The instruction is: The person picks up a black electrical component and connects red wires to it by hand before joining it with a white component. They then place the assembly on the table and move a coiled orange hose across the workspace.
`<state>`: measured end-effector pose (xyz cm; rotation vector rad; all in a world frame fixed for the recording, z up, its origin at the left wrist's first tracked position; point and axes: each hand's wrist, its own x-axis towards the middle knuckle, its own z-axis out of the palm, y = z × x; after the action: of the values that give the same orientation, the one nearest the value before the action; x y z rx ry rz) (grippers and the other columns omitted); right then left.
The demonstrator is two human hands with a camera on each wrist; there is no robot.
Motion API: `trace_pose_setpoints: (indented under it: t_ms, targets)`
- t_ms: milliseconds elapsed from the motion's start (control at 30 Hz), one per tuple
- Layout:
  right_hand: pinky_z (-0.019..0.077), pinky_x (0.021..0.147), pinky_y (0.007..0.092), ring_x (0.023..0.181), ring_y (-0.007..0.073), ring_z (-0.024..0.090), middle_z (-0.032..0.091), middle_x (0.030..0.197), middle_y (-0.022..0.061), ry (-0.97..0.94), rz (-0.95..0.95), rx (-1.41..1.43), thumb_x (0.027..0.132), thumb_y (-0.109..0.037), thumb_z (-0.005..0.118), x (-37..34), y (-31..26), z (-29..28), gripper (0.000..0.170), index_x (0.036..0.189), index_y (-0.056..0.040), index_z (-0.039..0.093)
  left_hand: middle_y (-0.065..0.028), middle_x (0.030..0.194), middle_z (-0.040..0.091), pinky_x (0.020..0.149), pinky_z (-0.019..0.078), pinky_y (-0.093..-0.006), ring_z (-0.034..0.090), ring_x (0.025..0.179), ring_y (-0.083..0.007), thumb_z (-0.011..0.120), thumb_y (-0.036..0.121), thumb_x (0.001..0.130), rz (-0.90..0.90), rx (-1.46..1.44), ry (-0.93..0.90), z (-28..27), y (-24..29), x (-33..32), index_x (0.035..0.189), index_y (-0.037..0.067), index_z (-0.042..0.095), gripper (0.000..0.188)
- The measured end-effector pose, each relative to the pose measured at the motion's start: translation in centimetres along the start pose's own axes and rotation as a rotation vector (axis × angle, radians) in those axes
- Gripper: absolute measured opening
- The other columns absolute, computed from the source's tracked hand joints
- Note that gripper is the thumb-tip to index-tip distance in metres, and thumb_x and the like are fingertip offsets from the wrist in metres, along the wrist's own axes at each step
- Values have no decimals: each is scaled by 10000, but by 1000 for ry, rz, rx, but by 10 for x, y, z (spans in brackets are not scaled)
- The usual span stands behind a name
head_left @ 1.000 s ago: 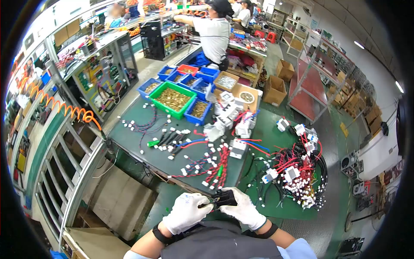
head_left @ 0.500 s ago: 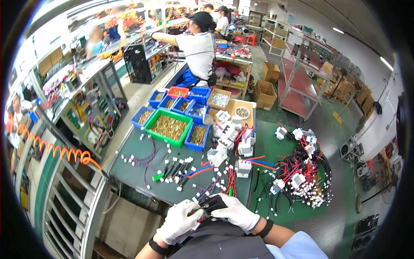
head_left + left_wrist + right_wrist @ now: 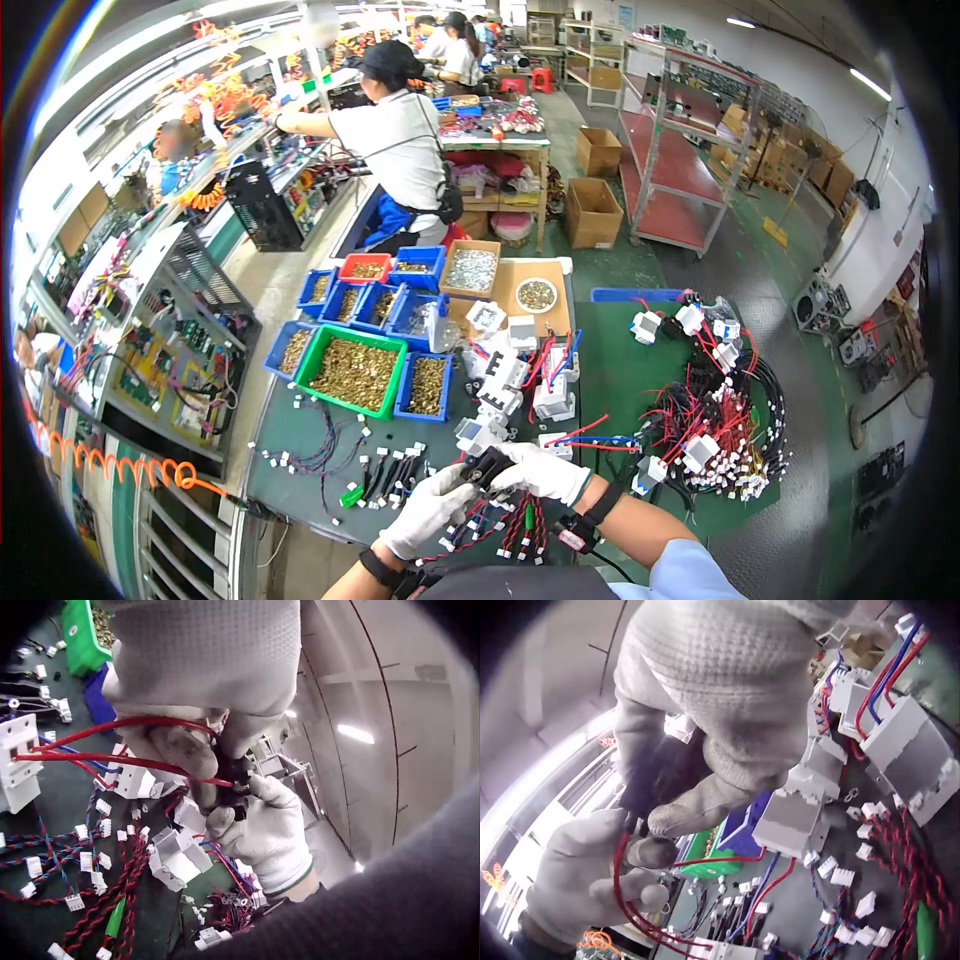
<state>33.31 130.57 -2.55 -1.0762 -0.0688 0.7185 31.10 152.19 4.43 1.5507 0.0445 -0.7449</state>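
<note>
Together, L hand [image 3: 430, 510], R hand [image 3: 541, 472], gripping 1 blk part [image 3: 486, 466]

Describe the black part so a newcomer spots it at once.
Start at the dark green table strewn with wiring. Above its near side, a gloved left hand and right hand meet, holding the black part between them. Red wires reach it, and its dark body stands out against white housings nearby.
</note>
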Motion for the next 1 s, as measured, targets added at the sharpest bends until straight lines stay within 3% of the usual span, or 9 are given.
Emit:
trace_pose_setpoints:
  t_ms: [67, 167, 267, 300, 367, 567, 800, 900, 1000]
  targets:
    - [457, 525, 202, 675, 57, 620, 677, 945, 33, 33, -21, 15, 769, -26, 674, 0, -6, -7, 487, 1242, -23, 560, -5, 970, 638, 569, 418, -189, 489, 618, -32, 597, 204, 940, -23, 57, -79, 1, 8, 14, 1387, -11, 454, 516]
    - [484, 562, 209, 688, 69, 621, 673, 982, 44, 137, 28, 61, 767, -1, 648, -3, -24, -10, 508, 1266, -11, 551, -59, 1116, 625, 843, 480, -264, 577, 909, -106, 548, 209, 975, 100, 106, -155, -7, -8, 50, 1396, -7, 442, 485]
    - [523, 655, 226, 781, 89, 642, 677, 984, 53, 181, 20, -12, 758, 30, 627, 0, -35, -14, 451, 1205, 5, 572, -89, 1152, 609, 960, 436, -290, 552, 1061, -136, 508, 185, 995, 138, 9, -285, -9, 2, 61, 1408, -11, 407, 468]
    - [527, 692, 238, 823, 113, 650, 676, 978, 66, 197, 17, -35, 747, 29, 639, 3, -38, -15, 389, 1132, 6, 592, 16, 962, 577, 700, 471, -223, 526, 762, -53, 507, 184, 1009, 185, -12, -312, -10, -2, 69, 1412, 46, 389, 442]
    - [553, 729, 275, 848, 137, 655, 666, 990, 95, 228, 73, -39, 754, 27, 614, 1, -64, -2, 397, 1149, 29, 573, -4, 937, 582, 656, 459, -216, 519, 703, -61, 491, 215, 1017, 41, -178, -323, -7, 9, 64, 1410, 54, 379, 439]
    - [514, 661, 234, 785, 84, 624, 673, 980, 32, 299, 11, -109, 750, 54, 596, 25, -49, -14, 480, 1227, 5, 582, -8, 857, 567, 581, 416, -200, 492, 669, -50, 480, 231, 1012, 29, -125, -249, -17, 11, 71, 1474, 70, 278, 529]
    - [499, 697, 233, 804, 72, 608, 659, 972, 21, 311, 55, 66, 769, 35, 608, 32, -57, 2, 463, 1227, -20, 571, -4, 920, 574, 610, 412, -194, 484, 708, -39, 573, 39, 907, 114, -211, -138, -17, 6, 74, 1535, 45, 133, 767]
    - [500, 721, 240, 838, 73, 603, 649, 1006, 38, 336, -50, -17, 787, 22, 621, 35, -41, 0, 455, 1236, -7, 555, -50, 976, 588, 735, 474, -226, 526, 799, -67, 616, 80, 861, 91, -120, -64, -23, -4, 81, 1505, -40, 192, 781]
    - [501, 750, 249, 884, 76, 590, 637, 1051, 43, 342, -152, -397, 812, -9, 646, 27, -41, 1, 446, 1245, 6, 542, -72, 974, 612, 763, 479, -226, 545, 832, -68, 639, 100, 819, 186, -31, 24, -21, -16, 83, 1469, -63, 282, 759]
